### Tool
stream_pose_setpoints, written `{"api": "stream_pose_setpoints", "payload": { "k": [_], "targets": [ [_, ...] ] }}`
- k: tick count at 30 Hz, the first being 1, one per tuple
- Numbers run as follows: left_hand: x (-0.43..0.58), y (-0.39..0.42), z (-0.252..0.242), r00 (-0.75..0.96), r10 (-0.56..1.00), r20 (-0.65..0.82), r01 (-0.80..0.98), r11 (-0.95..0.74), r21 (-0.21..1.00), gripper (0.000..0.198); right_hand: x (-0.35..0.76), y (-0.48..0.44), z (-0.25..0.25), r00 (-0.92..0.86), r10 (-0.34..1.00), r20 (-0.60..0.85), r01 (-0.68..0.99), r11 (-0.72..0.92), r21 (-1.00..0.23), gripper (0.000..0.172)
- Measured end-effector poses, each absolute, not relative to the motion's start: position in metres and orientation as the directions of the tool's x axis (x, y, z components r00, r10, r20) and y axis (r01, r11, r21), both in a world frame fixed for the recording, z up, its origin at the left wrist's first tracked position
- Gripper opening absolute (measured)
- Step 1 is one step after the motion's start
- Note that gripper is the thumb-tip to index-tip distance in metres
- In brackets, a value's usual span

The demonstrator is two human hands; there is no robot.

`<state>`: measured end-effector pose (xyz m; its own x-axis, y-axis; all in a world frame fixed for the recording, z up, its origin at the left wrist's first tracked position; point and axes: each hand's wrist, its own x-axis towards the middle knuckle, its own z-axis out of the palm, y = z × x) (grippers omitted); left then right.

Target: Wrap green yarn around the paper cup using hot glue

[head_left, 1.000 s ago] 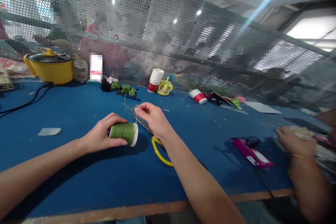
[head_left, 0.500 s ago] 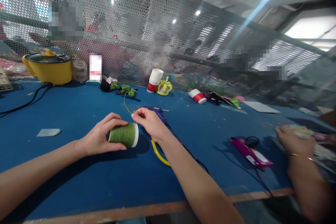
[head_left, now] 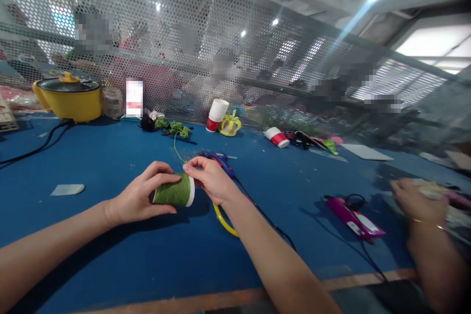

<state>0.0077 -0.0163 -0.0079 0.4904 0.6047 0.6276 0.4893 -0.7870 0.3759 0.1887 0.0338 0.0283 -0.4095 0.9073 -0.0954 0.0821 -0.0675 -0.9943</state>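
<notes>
My left hand (head_left: 142, 194) grips a paper cup wound with green yarn (head_left: 174, 191), which lies on its side with the white rim (head_left: 191, 191) toward the right. Beside that rim, my right hand (head_left: 211, 179) pinches the green strand (head_left: 177, 149) between thumb and fingers. The strand runs back to a small green yarn bundle (head_left: 179, 129). Behind and partly under my right hand lies a blue glue gun (head_left: 220, 159); a yellow ring-shaped piece (head_left: 225, 222) is partly hidden by my right forearm.
A yellow electric pot (head_left: 71, 100) stands at the back left. Stacked paper cups (head_left: 216, 115) and a yellow crown-like piece (head_left: 230, 125) are by the mesh panel. A purple device (head_left: 353, 218) with a cord lies right. Another person's hand (head_left: 419, 201) is at the far right.
My right hand has shifted slightly left and down along the cup's rim, still pinching the strand. The other person's hand has moved slightly right.
</notes>
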Motion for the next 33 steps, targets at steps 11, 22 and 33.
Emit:
{"api": "stream_pose_setpoints", "payload": {
  "k": [11,22,33],
  "targets": [
    [0.012,-0.010,-0.010,0.265,0.917,0.296,0.323,-0.374,0.869,0.050,0.183,0.026,0.025,-0.317,0.945,0.084,0.124,0.129,-0.984,0.032],
    [0.014,-0.013,-0.006,0.271,0.872,0.409,0.425,-0.489,0.762,0.047,0.188,0.031,0.027,-0.427,0.904,-0.006,0.155,0.067,-0.986,0.021],
    [0.012,-0.017,-0.009,0.499,0.727,0.472,0.451,-0.683,0.575,0.055,0.189,0.034,0.025,-0.482,0.867,-0.128,0.207,-0.029,-0.978,0.009]
  ]
}}
